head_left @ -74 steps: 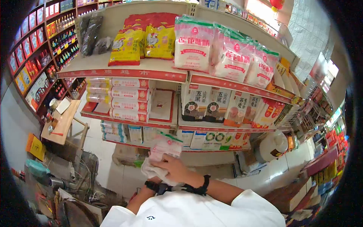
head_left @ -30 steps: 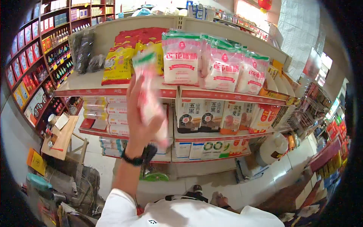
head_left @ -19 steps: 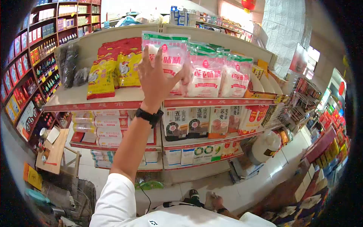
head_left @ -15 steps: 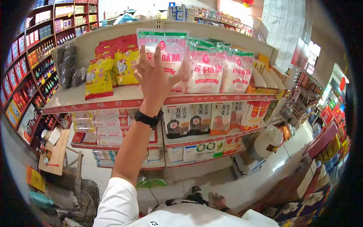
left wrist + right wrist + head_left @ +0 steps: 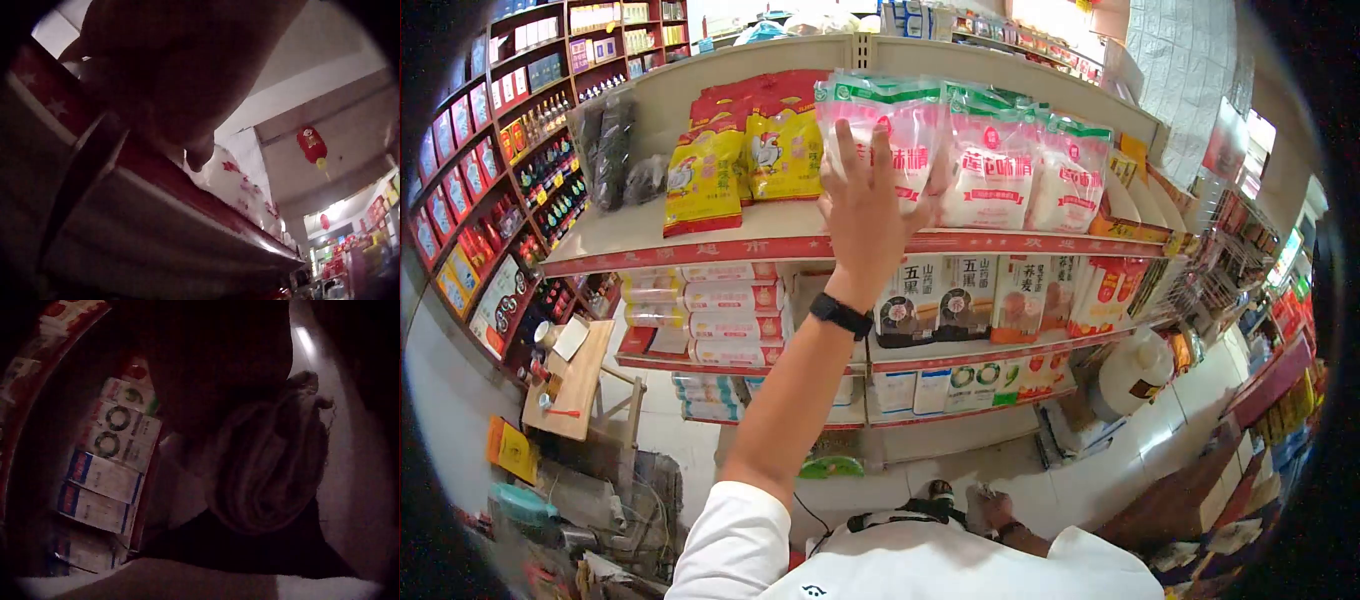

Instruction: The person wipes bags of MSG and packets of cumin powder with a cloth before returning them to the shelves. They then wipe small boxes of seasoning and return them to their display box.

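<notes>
The left grip (image 5: 866, 215), fingers spread, touches a pink-and-white MSG bag (image 5: 915, 150); the right grip (image 5: 999, 512) clutches a bundled cloth (image 5: 269, 469).

The left hand (image 5: 868, 212) spreads against a pink-and-white bag (image 5: 911, 142).

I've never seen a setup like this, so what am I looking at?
There's no machine here, just a person's two bare hands. The wide picture comes from a camera worn on the head; the two darker ones come from cameras on the left and right wrists. On the top shelf are yellow-and-red packets and white-and-pink bags. The left hand is spread against the leftmost bag. Down low, the right hand holds what looks like a crumpled cloth, clearest in the right wrist picture.
</notes>
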